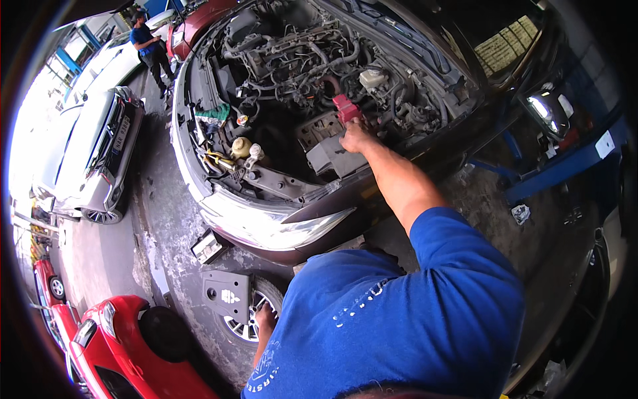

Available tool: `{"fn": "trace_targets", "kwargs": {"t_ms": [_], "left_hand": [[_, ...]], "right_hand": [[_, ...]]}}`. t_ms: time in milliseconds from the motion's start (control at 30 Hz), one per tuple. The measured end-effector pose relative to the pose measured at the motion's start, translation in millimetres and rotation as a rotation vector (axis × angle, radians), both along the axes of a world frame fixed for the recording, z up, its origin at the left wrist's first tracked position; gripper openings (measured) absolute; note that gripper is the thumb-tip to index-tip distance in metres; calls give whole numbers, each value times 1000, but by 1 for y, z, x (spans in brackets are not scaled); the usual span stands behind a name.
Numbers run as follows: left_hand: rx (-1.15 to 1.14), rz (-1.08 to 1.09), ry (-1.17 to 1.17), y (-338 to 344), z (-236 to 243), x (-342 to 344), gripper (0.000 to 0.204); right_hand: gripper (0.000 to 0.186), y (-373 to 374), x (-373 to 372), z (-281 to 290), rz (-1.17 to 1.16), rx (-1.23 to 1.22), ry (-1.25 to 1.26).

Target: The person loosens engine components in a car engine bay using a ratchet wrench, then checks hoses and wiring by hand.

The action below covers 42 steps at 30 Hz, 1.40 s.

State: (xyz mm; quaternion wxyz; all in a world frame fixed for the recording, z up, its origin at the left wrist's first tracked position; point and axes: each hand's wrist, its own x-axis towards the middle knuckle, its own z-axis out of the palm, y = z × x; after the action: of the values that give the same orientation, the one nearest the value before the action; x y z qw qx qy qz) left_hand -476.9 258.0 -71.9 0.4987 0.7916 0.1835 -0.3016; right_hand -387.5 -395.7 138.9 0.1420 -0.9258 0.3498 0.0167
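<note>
In engine bay (282,183), right hand (357,137) at red part (345,108); shirt (432,292) lettered.

Grey concrete floor (156,216), blotchy, with dark stains and pale worn patches. On it, low centre: wheel (244,330) lying flat, silver spokes facing up. Flat grey panel (226,300) with a round hole, overlapping the left side of the wheel; can't tell if resting on the wheel or partly on concrete. Just above: small open-looking box (209,247), contents unclear. Also on concrete: silver car (93,143) upper left, red car (119,349) lower left, standing person (149,50) far back, crumpled clear plastic (521,213) over right.
</note>
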Motion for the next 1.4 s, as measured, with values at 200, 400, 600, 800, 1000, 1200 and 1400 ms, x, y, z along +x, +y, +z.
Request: {"fn": "trace_targets", "kwargs": {"t_ms": [200, 400, 600, 800, 1000, 1200, 1400], "left_hand": [[206, 120, 182, -42, 52, 10, 39], [87, 342, 263, -29, 21, 2, 39], [78, 276, 171, -27, 0, -8, 38], [133, 246, 193, -16, -16, -17, 35], [6, 355, 292, -21, 14, -6, 32], [3, 330, 264, -20, 3, -3, 36], [244, 96, 149, -10, -29, -5, 46]], "right_hand": [[68, -18, -12, -24, -33, -30, -27], [63, 1, -7, -4, -6, 5, -19], [61, -3, -7, -9, -16, -26, -47], [62, -1, -5, -9, -23, -25, -14], [64, 1, -7, -2, -55, -5, 28], [66, 1, -6, -3, -48, -20, 26], [66, 0, -2, -8, -34, 0, -16]]}}
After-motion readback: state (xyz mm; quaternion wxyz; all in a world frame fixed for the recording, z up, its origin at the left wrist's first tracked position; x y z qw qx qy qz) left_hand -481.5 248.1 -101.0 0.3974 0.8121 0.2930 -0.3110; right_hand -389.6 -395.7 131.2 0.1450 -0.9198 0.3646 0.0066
